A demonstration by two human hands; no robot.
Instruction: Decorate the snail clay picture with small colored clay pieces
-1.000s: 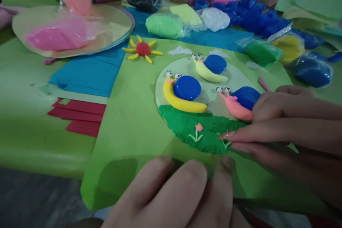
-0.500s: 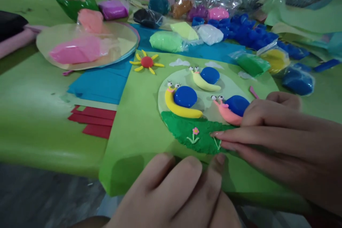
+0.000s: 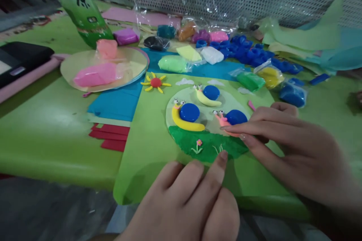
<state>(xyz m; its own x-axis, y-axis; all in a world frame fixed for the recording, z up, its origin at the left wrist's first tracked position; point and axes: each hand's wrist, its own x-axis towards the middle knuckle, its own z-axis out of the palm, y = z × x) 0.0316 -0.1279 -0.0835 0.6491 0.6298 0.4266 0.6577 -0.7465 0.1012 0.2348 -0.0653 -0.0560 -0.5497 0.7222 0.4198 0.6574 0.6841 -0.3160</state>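
A clay picture on a green sheet [image 3: 147, 165] lies before me. Curled low over its front edge, my left hand [image 3: 183, 203] touches thin pale-green clay blades [image 3: 217, 149] with its index fingertip on the dark-green clay grass [image 3: 181, 141]. My right hand [image 3: 296, 148] hovers with thumb and index finger apart, partly covering the pink clay snail [image 3: 221, 121]; nothing shows between its fingers. A yellow clay snail [image 3: 188, 124] and a pale-yellow clay snail [image 3: 207, 101] have blue round shells. A small pink clay flower [image 3: 199, 143] sits left of the blades.
Bagged clay, such as a light-green lump [image 3: 173, 63], lines the back. Blue caps [image 3: 246, 51] are heaped at back right. A green bottle [image 3: 87, 19] stands behind round paper discs [image 3: 66, 69]. A black device [image 3: 28, 58] lies at left, red strips [image 3: 113, 135] nearer.
My right fingers have lifted away from the thin blades and spread apart, now over the pink snail. My left index fingertip has come onto the blades. The view has tilted up slightly.
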